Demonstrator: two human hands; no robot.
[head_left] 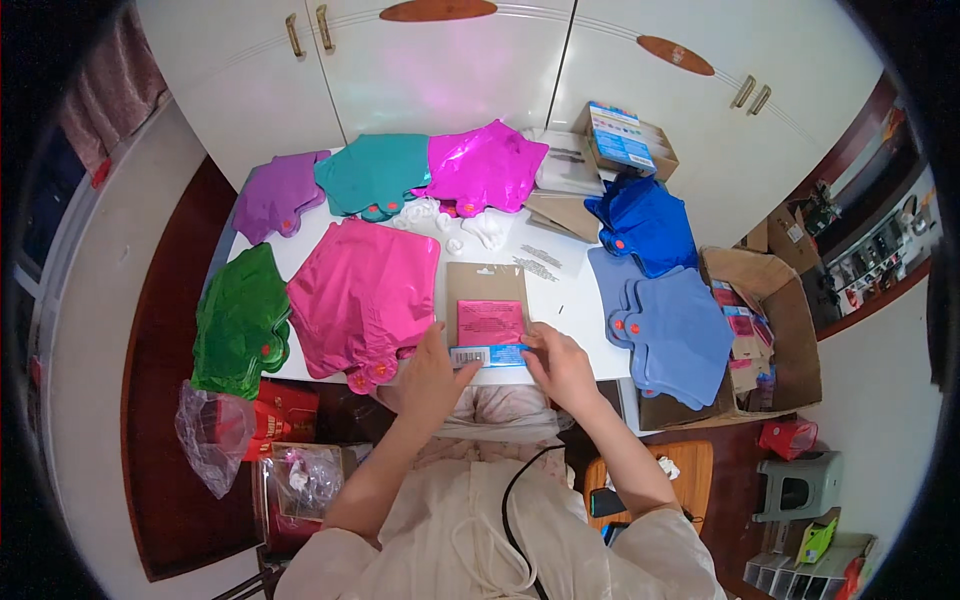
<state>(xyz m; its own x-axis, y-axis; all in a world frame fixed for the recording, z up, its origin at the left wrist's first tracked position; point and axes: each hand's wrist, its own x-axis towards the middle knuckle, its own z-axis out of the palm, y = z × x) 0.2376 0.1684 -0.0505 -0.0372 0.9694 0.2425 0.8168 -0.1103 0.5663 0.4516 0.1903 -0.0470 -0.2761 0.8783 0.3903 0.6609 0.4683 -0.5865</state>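
A flat cardboard-backed packet (487, 283) with a pink panel and a blue-and-white strip lies upright before me at the table's front edge. My left hand (432, 372) rests at its lower left corner, fingers stretched out and thumb spread apart. At the lower right corner, the bent fingers and thumb of my right hand (557, 362) pinch the packet's edge. Left of the packet is a stack of pink foil balloons (365, 290), uninflated, with rounded tabs. To the right lie pale blue foil balloons (675, 335), fanned in a stack.
Further stacks are green (240, 320), purple (275, 195), teal (375, 170), magenta (485, 165) and dark blue (650, 225). White curled pieces (487, 228) lie behind the packet. An open carton (790, 345) of packets stands right; a smaller box (625, 140) sits at the back. Cabinets (450, 80) border the table.
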